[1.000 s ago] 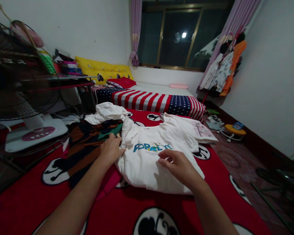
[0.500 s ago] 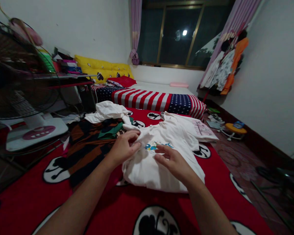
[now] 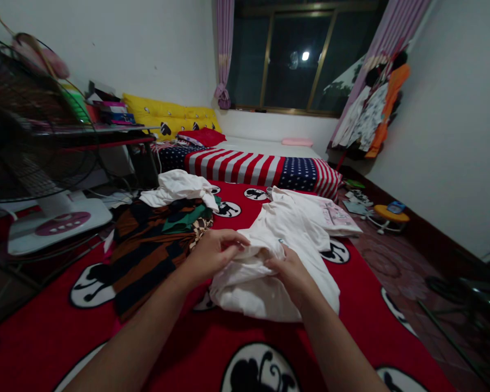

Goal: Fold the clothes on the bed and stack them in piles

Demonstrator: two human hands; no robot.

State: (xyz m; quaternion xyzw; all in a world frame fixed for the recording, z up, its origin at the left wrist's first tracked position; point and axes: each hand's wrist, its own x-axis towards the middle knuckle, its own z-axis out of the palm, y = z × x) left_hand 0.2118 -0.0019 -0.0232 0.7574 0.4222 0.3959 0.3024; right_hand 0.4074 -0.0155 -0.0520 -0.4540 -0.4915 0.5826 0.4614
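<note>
A white T-shirt (image 3: 294, 239) lies bunched on the red bedspread (image 3: 188, 348) in front of me. My left hand (image 3: 212, 253) grips a fold of its cloth on the left side, fingers closed. My right hand (image 3: 288, 272) is closed on the shirt's cloth just right of the left hand, and the two almost meet. The shirt's printed front is folded under and hidden.
A brown, black and green garment (image 3: 155, 245) and a crumpled white one (image 3: 179, 185) lie to the left. A fan (image 3: 32, 152) stands at far left. A flag-patterned blanket (image 3: 261, 169) lies behind. Clothes hang (image 3: 375, 114) at the right wall above a small stool (image 3: 387, 215).
Both hands moved together toward the shirt's middle and closed on its cloth. The left side of the shirt was folded over, and the blue print is now covered.
</note>
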